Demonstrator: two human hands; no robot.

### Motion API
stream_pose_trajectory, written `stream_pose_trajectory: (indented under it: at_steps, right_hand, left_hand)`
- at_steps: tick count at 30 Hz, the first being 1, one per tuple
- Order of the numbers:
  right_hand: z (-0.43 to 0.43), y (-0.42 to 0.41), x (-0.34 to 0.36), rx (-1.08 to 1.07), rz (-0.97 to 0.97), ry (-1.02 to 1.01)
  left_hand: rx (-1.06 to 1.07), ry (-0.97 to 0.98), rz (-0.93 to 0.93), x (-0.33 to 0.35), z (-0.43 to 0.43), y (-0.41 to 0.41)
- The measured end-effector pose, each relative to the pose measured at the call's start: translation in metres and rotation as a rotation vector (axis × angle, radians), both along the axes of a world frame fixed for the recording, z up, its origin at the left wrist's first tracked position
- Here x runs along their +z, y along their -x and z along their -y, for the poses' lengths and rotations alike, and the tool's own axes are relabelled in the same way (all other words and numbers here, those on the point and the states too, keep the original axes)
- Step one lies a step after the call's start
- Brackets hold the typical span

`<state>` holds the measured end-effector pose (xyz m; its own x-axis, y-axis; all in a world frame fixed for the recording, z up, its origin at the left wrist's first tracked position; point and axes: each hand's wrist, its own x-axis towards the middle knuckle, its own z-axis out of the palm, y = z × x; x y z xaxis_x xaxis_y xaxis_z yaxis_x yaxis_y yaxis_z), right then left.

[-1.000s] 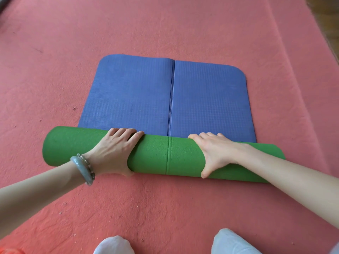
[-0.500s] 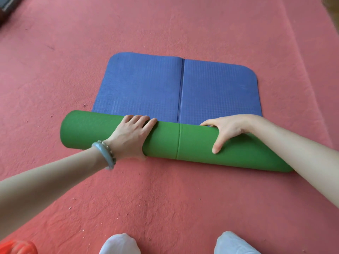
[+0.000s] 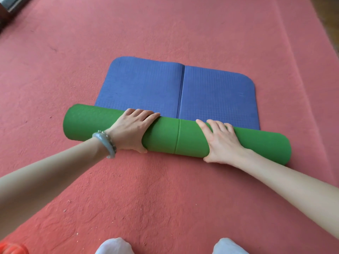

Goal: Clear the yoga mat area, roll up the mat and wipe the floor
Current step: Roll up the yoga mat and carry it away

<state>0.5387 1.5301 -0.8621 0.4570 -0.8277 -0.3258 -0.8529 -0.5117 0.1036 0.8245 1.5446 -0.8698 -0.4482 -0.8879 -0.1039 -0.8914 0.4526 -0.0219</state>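
Right now both my hands sit on top of the roll (image 3: 176, 138), the green rolled-up part of the mat, which lies crosswise on the red carpet (image 3: 165, 198) just ahead of my knees (image 3: 114, 246). My left hand (image 3: 131, 131) is draped over the roll with its fingers curled down the far side and the thumb tucked under the near side, so it grips the roll and keeps the layers tight. My right hand (image 3: 222, 142) does the same further along, fingers spread over the top, thumb low on the near side. I keep one hand to each side of the middle crease so the push stays even and the ends don't slide out into a cone. Beyond my fingertips the flat blue stretch (image 3: 146, 88) of the mat is left to take up; I judge the rolling well over halfway. On my left wrist, a bracelet (image 3: 106, 143) rests clear of the roll.
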Motion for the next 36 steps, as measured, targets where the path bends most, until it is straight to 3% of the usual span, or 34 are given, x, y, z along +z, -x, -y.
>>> stream_pose_trajectory:
  at_steps: [3,8,13,20,28,32,36]
  right_hand:
    - [0.024,-0.002,0.012,-0.016,0.021,-0.136]
    - [0.063,-0.010,0.027,-0.071,-0.023,-0.358]
    - [0.072,-0.012,0.035,-0.177,-0.018,-0.505]
    - [0.058,-0.007,0.033,-0.141,-0.059,-0.569]
    - [0.030,-0.004,0.026,-0.142,-0.078,-0.863]
    - [0.032,0.002,0.031,-0.157,0.027,-0.801]
    - [0.012,0.011,0.031,-0.022,0.023,-0.467]
  left_hand:
    - [0.044,0.128,0.031,-0.015,-0.019,0.005]
    - [0.074,0.180,0.051,-0.016,0.002,0.007]
    - [0.062,0.150,0.091,-0.013,0.016,0.007]
    - [0.067,0.119,0.051,-0.009,-0.014,0.010]
    - [0.036,-0.074,0.099,0.001,-0.063,0.013]
    - [0.012,-0.230,0.147,0.011,-0.045,0.013]
    - [0.083,-0.561,0.009,0.021,0.001,0.010]
